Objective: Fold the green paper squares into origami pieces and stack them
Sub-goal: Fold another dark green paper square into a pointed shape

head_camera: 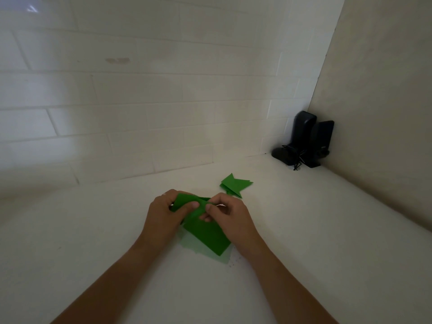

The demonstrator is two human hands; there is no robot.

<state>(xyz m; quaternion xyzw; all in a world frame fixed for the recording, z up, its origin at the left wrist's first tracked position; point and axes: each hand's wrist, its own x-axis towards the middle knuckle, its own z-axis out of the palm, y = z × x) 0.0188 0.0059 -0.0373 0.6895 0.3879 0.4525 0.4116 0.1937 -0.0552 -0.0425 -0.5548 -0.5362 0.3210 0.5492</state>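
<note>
Green paper: a green paper square (205,232) is being worked in both hands above the white counter (292,242), near the middle of the view; its upper part is being bent over between the fingers, while its lower corner is hanging down toward the person and casting a pale green tint on the surface beneath.
Left hand: the left hand (163,213) is curling round the upper left part of the sheet, its thumb pressing on the front and its fingers wrapping behind.
Right hand: the right hand (230,212) is pinching the folded upper edge of the sheet between thumb and fingertips, just beside the left thumb.
Folded pieces: a small stack of folded green pieces (236,184) is lying flat on the counter, beyond the right hand and apart from it, its pointed corners sticking out at different angles.
Surface: the counter is running white and matt from the near edge to the wall, lying in dim light; a few dark specks are showing near the sheet's lower corner.
Room: a white tiled wall (140,101) is rising behind the counter, and a plain beige wall (385,113) is closing it on the right.
Corner: two black speakers (308,139) are standing upright where the walls meet, with a thin cable trailing in front of them.
</note>
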